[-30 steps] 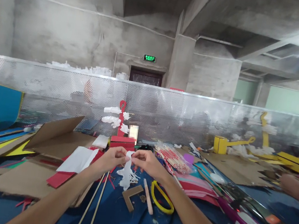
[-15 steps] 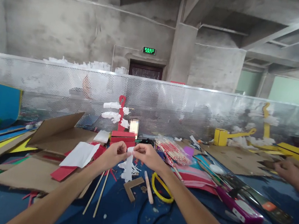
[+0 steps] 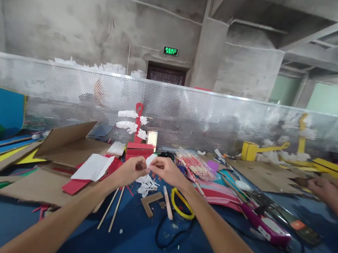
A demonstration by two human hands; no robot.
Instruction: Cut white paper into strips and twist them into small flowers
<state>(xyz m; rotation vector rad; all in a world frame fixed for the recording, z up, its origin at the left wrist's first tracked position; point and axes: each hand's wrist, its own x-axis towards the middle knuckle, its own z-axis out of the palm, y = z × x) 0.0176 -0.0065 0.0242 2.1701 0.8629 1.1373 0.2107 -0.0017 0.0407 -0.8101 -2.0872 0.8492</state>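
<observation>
Near the middle of the table, my left hand [image 3: 133, 168] and my right hand [image 3: 167, 173] meet with pinched fingers. Between the fingertips is a small thin white piece [image 3: 151, 160], like paper or soft tissue, its upper part sticking up above them. Just below the hands lies a bunch of white branching scraps [image 3: 148, 186]. Behind the hands stands a red box [image 3: 139, 150] with a red upright strip [image 3: 138, 120] that carries white fluffy pieces. An L-shaped piece of brown cardboard [image 3: 150, 203] rests closer to me.
Yellow scissors handles [image 3: 182, 205], a pale pink stick [image 3: 167, 203] and two thin wooden sticks [image 3: 116, 211] lie near. Cardboard sheets [image 3: 33, 185] cover the left. A bag of red-and-white sticks [image 3: 196, 166] and a purple tool [image 3: 264, 226] lie right. Another person's hand [image 3: 324, 189] is at far right.
The white strip that hung below my fingertips no longer hangs down; a piece now stands up above them. Both hands remain together. The view has tilted slightly downward.
</observation>
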